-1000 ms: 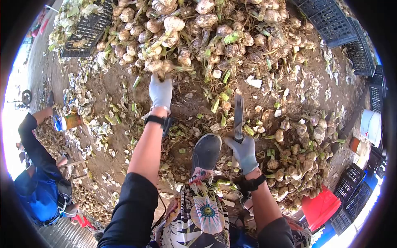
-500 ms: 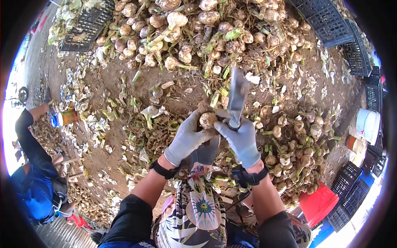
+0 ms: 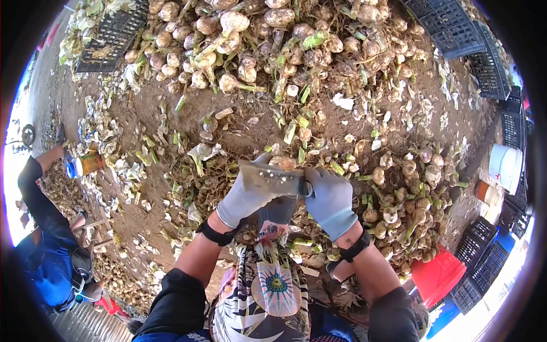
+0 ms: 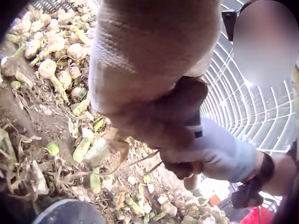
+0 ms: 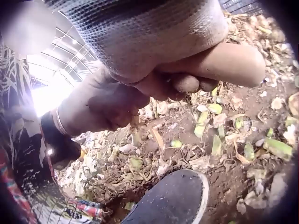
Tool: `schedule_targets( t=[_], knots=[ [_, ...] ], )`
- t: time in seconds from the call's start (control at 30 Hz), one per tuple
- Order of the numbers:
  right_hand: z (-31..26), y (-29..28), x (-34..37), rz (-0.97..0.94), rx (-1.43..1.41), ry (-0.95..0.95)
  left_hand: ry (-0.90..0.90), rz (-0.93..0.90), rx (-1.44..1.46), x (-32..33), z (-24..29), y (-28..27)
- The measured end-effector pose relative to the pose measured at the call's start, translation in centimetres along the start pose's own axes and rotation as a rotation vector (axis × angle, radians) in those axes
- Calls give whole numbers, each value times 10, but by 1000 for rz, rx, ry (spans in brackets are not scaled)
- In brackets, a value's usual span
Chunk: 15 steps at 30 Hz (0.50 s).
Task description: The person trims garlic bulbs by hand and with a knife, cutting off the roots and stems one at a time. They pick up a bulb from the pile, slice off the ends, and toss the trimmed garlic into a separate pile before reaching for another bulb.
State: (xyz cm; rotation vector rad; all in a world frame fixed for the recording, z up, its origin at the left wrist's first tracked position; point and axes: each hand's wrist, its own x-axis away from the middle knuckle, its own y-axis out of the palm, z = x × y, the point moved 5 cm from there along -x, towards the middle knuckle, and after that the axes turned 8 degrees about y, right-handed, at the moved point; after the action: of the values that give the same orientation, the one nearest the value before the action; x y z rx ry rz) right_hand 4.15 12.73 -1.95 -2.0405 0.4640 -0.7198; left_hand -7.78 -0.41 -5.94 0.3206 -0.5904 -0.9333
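A broad-bladed knife (image 3: 272, 179) is gripped in my gloved right hand (image 3: 330, 200). Its blade points left and overlaps my other hand in the head view. The pale handle (image 5: 229, 65) sticks out past my curled fingers in the right wrist view. My gloved left hand (image 3: 245, 198) holds a garlic bulb (image 3: 283, 163), mostly hidden behind the blade. Both hands are close together above a dark shoe (image 3: 279, 210). In the left wrist view the left hand (image 4: 149, 65) hides the bulb, with the right hand (image 4: 219, 151) just beyond.
A large heap of garlic (image 3: 279, 45) lies ahead, and a smaller pile of bulbs (image 3: 407, 219) to the right. Cut stalks and skins litter the soil. Black crates (image 3: 450, 28), a white bucket (image 3: 506, 168) and a red container (image 3: 437, 275) stand right. Another person (image 3: 51, 256) sits left.
My left hand has come back from the heap with a garlic bulb to meet the right hand. The knife blade has swung from pointing forward to pointing left, across the bulb.
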Motion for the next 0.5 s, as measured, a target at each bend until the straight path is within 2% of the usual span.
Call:
schedule_targets(
  t=[0.03, 0.1, 0.13, 0.2, 0.23, 0.27, 0.33, 0.37, 0.47, 0.5],
  knots=[
    [6, 4, -1, 0, -1, 4, -4, -2, -1, -1, 15, 9],
    [34, 16, -5, -89, -37, 246, -517, -183, -205, 3, 36, 39],
    [37, 19, -7, -87, -42, 237, -513, -176, -211, 3, 33, 38],
    [54, 27, 1, -146, -291, 424, -210, -85, -325, -4, 23, 31],
    [59, 28, 4, -172, -415, 517, -107, -143, -633, -7, 23, 25],
    [58, 28, 4, -172, -416, 516, -107, -142, -633, -6, 18, 22],
    [45, 23, 3, -199, -458, 367, 257, -392, -1073, -5, 23, 33],
    [30, 11, 2, -192, -487, 292, 260, -395, -1073, -6, 21, 34],
    [15, 3, -6, -289, -391, 207, 726, -703, -1605, 3, 20, 54],
    [31, 16, -5, -347, -224, 234, 693, -774, -1708, 6, 20, 53]
  ],
)
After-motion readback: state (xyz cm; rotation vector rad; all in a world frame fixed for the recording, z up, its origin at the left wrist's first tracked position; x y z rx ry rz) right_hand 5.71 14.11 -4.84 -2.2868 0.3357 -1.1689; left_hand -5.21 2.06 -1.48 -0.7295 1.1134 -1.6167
